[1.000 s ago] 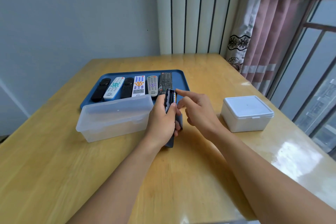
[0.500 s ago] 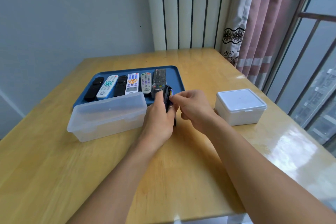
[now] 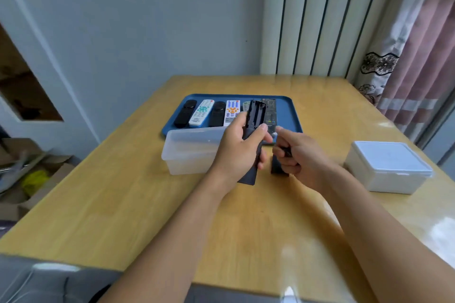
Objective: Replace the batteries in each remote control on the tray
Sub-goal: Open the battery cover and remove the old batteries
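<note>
Since before, your right hand (image 3: 299,154) pulled away to 3 o'clock, fingers curled around something dark; your left hand (image 3: 240,147) grips the remote (image 3: 254,118), pointing 12 o'clock, its battery bay open.

Wooden table (image 3: 147,204) carries blue tray (image 3: 285,110) at centre frame, clear box (image 3: 189,152) just below it, white lidded box (image 3: 389,167) at right; a dark piece, possibly a cover (image 3: 277,167), between.
</note>
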`<action>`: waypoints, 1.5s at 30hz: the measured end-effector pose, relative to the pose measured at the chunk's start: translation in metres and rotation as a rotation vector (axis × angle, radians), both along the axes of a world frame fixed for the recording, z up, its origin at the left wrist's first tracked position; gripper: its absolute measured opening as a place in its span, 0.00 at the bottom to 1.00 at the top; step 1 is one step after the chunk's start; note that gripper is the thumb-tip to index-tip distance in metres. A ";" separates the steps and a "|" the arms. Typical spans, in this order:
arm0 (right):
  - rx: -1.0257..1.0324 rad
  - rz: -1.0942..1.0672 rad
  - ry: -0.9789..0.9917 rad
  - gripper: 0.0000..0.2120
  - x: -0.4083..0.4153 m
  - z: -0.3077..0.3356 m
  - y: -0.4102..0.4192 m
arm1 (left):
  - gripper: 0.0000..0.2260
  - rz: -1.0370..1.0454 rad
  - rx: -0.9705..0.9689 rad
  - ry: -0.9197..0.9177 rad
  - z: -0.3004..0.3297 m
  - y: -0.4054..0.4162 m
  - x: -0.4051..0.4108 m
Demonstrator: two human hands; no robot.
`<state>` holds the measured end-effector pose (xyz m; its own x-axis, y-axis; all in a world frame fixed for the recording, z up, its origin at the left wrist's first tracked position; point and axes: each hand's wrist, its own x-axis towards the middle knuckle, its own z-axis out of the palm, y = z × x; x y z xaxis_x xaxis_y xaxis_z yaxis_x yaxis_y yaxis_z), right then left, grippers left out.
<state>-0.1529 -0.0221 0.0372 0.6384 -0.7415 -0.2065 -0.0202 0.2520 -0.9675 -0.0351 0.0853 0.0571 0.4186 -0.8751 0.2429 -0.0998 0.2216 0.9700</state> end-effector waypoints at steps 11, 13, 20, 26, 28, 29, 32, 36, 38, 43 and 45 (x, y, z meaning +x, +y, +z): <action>-1.100 0.130 0.444 0.39 0.023 0.005 0.022 | 0.25 0.656 0.243 -0.186 -0.004 0.077 0.128; -1.305 0.178 0.558 0.39 0.023 0.002 0.023 | 0.32 0.485 0.256 0.009 -0.013 0.076 0.137; -2.144 0.225 0.755 0.23 0.045 0.013 0.021 | 0.52 0.068 0.381 -0.073 -0.027 0.080 0.164; -2.232 0.419 0.854 0.21 0.053 0.033 0.015 | 0.49 0.089 0.311 -0.099 -0.032 0.082 0.167; -2.171 0.443 0.827 0.20 0.056 0.047 0.011 | 0.48 0.088 0.297 -0.094 -0.034 0.085 0.169; -2.138 0.452 0.802 0.20 0.056 0.051 0.011 | 0.47 0.083 0.291 -0.076 -0.035 0.085 0.171; -2.012 0.491 0.778 0.22 0.057 0.058 0.014 | 0.47 0.084 0.282 -0.037 -0.035 0.087 0.173; -1.767 0.216 0.553 0.18 0.063 0.082 -0.004 | 0.46 0.106 0.279 -0.104 -0.033 0.091 0.171; -1.587 0.014 0.411 0.14 0.078 0.088 -0.017 | 0.47 0.128 0.277 -0.104 -0.032 0.097 0.171; -0.967 -0.195 0.309 0.24 0.124 0.050 -0.008 | 0.52 0.270 0.276 -0.017 -0.033 0.122 0.184; -0.877 -0.166 0.264 0.19 0.138 0.029 0.008 | 0.56 0.356 0.294 -0.009 -0.032 0.132 0.192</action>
<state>-0.0148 -0.0137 0.0662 0.5227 -0.7786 0.3473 -0.2964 -0.5479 -0.7823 0.1565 0.2177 0.0248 0.7045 -0.7096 0.0104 -0.1281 -0.1127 0.9853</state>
